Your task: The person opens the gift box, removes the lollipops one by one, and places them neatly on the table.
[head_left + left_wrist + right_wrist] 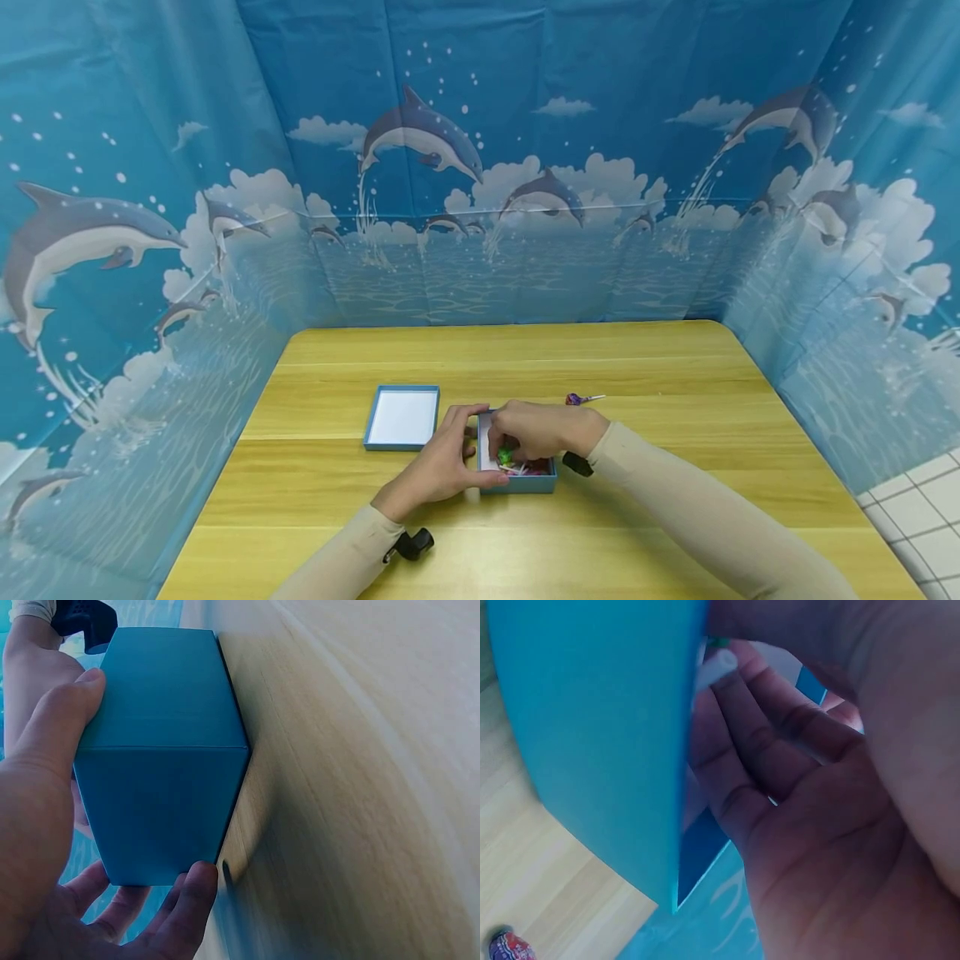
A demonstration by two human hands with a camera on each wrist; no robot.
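My left hand (446, 464) grips the left side of an open blue box (517, 485), with the thumb at its near edge and the fingers toward the far end. The left wrist view shows the box's plain blue outer walls (161, 817) between thumb and fingers. Inside the box is my right hand (536, 427), its fingers curled at a green-wrapped lollipop (506, 456). A white lollipop stick (717, 669) shows beside those fingers in the right wrist view; the fingertips are partly hidden. More lollipops (534, 468) with white sticks lie in the box.
Left of the box, a shallow blue-rimmed lid (403, 417) lies with its white inside up. A purple-and-red wrapped lollipop (573, 399) rests on the wooden table (315, 500) beyond the right hand. Dolphin-print curtains (480, 275) enclose the table's back and sides.
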